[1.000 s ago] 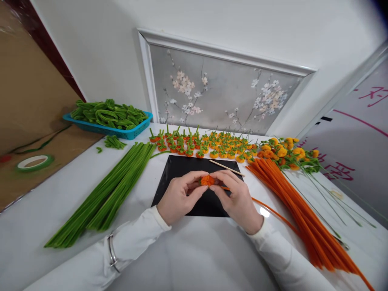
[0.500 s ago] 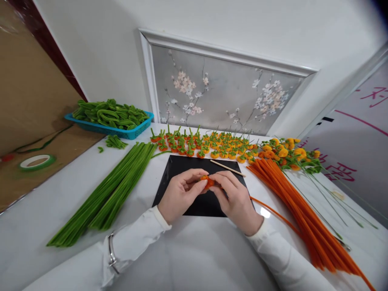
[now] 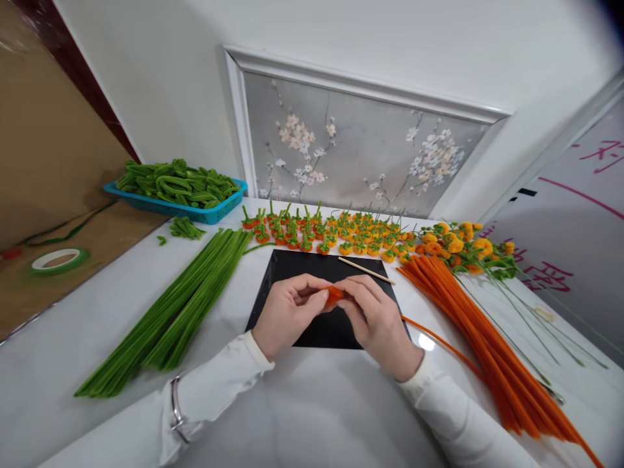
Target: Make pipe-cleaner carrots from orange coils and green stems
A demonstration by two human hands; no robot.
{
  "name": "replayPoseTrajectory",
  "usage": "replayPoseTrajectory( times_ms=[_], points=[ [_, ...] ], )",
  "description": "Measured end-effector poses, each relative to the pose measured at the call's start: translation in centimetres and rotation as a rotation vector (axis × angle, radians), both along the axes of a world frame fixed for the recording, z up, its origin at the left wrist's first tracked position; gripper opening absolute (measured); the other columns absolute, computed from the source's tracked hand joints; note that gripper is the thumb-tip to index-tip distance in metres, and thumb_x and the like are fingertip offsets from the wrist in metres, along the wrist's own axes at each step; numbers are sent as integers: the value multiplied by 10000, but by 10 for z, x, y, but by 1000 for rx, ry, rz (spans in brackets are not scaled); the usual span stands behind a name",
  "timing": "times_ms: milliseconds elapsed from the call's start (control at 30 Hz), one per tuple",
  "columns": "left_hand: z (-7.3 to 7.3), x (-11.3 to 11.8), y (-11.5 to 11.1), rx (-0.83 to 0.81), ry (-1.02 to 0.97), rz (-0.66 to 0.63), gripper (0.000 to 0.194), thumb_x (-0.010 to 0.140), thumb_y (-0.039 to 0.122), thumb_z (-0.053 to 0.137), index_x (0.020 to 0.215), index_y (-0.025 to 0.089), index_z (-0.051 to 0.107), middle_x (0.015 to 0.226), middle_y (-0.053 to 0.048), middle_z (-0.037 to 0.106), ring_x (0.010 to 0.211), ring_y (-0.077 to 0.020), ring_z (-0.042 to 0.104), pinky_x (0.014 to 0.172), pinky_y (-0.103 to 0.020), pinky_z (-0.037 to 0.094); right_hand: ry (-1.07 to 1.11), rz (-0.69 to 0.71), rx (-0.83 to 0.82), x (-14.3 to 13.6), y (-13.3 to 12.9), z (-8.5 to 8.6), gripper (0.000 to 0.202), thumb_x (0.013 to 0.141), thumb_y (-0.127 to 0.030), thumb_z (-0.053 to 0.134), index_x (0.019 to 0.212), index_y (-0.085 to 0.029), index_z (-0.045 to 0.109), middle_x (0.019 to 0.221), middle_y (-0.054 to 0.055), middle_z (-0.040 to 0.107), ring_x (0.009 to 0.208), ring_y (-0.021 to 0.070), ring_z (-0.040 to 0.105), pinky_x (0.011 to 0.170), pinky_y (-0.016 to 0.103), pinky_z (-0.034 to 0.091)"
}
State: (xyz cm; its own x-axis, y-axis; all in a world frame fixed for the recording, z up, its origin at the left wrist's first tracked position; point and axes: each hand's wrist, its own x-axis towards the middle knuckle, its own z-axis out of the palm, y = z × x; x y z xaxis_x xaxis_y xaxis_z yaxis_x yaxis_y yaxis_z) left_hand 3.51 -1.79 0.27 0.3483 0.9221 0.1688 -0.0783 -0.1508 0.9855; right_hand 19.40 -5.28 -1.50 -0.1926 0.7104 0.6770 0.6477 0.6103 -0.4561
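Between my two hands is a small coiled piece of orange pipe cleaner [image 3: 333,297], partly covered by the fingers. My left hand [image 3: 291,311] pinches its left side with thumb and fingers. From the right, my right hand [image 3: 376,318] grips the other side, fingers bent over it. A loose orange pipe cleaner [image 3: 446,346] trails rightward from beneath my right hand; whether it joins the coil is hidden. Both hands hover over a black mat [image 3: 277,266]. A thin wooden stick [image 3: 366,270] lies across the mat's far right corner.
Green pipe cleaners [image 3: 170,318] lie left, an orange bundle [image 3: 468,331] right. Behind the mat stand several rows of small orange and yellow pieces with green tops [image 3: 307,234]. A blue basket [image 3: 195,213] holds green loops. Yellow flowers [image 3: 455,246] and green tape [image 3: 61,260] flank the table.
The fingers have shifted slightly around the orange coil, which has turned a little between them. Everything else on the table looks the same.
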Motion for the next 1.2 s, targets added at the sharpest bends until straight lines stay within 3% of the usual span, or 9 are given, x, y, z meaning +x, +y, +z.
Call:
replayPoseTrajectory(
  times_ms=[300,700,900,1033,1200],
  points=[
    [2,-1,2,-1,36,-35,163,715,205,657,835,123,729,746,-55,727,679,-166,679,686,-285,587,47,-26,-13,0,-1,-2,189,909,-158,437,1035,-217,566,956,60,613,890,181,600,798,337,527],
    [-1,-5,7,-328,-225,-177,231,772,321,647,896,141,720,901,-92,731,856,-216,687,800,-347,560,30,-23,-16,7,3,-3,289,887,-178,488,1154,-233,584,1073,77,614,984,200,597,862,355,520],
    [1,-5,9,-390,-274,-149,217,829,248,585,1018,171,658,989,-82,718,927,-200,679,824,-319,547,97,-31,-83,15,5,-4,348,866,-167,522,1203,-239,570,1078,71,611,796,158,618,774,322,542],
    [1,-6,9,-388,-276,-170,233,824,247,591,1037,166,636,1029,-91,703,954,-220,671,829,-356,548,90,-38,-52,11,3,-4,311,874,-175,525,1173,-219,595,1064,83,617,912,189,609,829,341,526],
    [-4,-5,8,-270,-196,-146,294,740,231,689,1023,166,645,1044,-83,695,972,-211,653,827,-337,545,75,-41,-16,4,1,-6,299,892,-191,508,1177,-227,593,1082,84,614,961,195,605,854,344,526]
  ],
)
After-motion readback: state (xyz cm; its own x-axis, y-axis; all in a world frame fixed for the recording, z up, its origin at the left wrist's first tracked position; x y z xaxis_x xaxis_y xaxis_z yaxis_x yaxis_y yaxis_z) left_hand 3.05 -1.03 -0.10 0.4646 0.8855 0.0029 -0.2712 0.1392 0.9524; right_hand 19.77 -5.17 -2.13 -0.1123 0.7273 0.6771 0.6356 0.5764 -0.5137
